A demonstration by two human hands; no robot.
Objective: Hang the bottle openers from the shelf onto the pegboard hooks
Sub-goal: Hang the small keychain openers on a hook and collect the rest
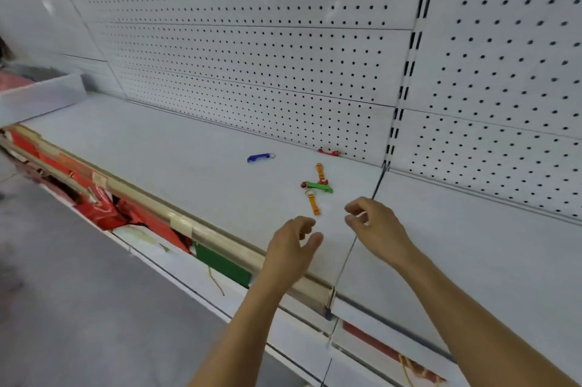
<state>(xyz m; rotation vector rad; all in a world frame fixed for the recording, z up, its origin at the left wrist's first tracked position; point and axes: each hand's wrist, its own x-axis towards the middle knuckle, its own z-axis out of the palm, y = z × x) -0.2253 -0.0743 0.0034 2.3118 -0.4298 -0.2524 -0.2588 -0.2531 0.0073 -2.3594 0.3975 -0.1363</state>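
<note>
Several bottle openers lie on the white shelf [189, 150]: a blue one [260, 156], a red one [329, 152] against the pegboard [252, 56], and a cluster of an orange one [320, 171], a green one [318, 187] and a second orange one [314, 204]. Both hands hover over the shelf's front, just short of the cluster. My left hand [293, 248] has loosely curled fingers and holds nothing. My right hand [374, 223] has thumb and forefinger curled round a thin pale piece, too blurred to name.
A white bin [41, 97] stands at the far left of the shelf. A black slotted upright [406, 78] divides the pegboard panels. A beige price rail [189, 223] runs along the shelf front, with red and green packaging [104, 210] on the level below.
</note>
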